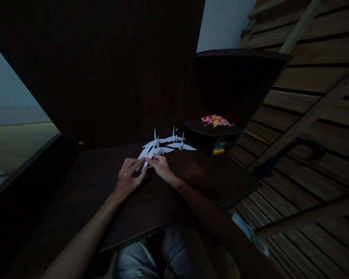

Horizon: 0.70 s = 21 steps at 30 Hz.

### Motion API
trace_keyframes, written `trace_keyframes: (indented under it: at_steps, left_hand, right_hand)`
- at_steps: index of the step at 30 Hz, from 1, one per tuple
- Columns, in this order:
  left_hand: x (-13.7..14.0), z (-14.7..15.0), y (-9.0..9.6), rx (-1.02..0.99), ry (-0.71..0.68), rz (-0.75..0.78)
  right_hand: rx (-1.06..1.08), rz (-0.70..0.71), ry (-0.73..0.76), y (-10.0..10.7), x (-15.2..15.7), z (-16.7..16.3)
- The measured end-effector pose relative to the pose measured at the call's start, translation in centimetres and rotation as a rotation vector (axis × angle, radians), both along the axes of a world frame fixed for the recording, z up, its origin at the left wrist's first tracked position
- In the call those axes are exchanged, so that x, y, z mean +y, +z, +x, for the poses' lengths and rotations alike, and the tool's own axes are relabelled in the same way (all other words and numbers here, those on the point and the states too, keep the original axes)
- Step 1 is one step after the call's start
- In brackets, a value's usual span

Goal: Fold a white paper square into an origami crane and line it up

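Between my two hands is a white piece of folded paper [147, 158], long and pointed, held just above the dark desk. My left hand [129, 175] grips its left side, thumb and fingers pressed together on it. My right hand [161, 166] pinches the same paper from the right, fingers curled at its edge. Right behind the hands stand several white paper cranes [181, 146] with upright pointed necks and spread wings. The held paper partly overlaps the nearest cranes, so its far end is hard to separate from them.
The dark desk top [104, 186] meets a tall back panel [119, 77]. On a small corner shelf [197, 126] to the right lies a heap of small pink and yellow pieces [215, 120]. Below it sits a yellow-edged item [218, 151]. A slatted wooden wall [305, 112] stands at right.
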State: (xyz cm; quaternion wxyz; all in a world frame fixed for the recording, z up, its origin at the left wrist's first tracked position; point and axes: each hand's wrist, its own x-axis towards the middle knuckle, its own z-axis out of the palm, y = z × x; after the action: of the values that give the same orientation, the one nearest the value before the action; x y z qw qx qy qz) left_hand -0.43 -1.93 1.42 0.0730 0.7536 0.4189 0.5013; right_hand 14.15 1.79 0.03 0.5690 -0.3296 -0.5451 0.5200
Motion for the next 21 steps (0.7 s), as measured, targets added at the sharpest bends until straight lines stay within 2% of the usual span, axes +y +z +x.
trace_keyframes:
  at_steps: [5, 7, 9, 13, 16, 21]
  left_hand:
    - [-0.2, 0.1, 0.5, -0.152, 0.125, -0.069]
    - [0.0, 0.0, 0.7, -0.235, 0.157, -0.145]
    - [0.2, 0.0, 0.9, -0.335, 0.096, -0.304]
    - [0.4, 0.3, 1.0, -0.507, -0.139, -0.611]
    - [0.5, 0.3, 0.9, -0.558, -0.245, -0.708]
    - [0.8, -0.2, 0.4, -0.598, -0.363, -0.769]
  right_hand:
    - [0.026, -0.031, 0.02, 0.3, 0.2, 0.4]
    - [0.017, -0.033, 0.039, 0.4, 0.1, 0.5]
    - [0.009, -0.034, 0.065, 0.5, 0.0, 0.5]
    - [-0.004, -0.035, 0.111, 0.7, -0.3, 0.5]
    - [0.037, -0.051, 0.134, 0.9, -0.4, 0.6]
    - [0.11, -0.066, 0.205, 1.0, -0.3, 1.1]
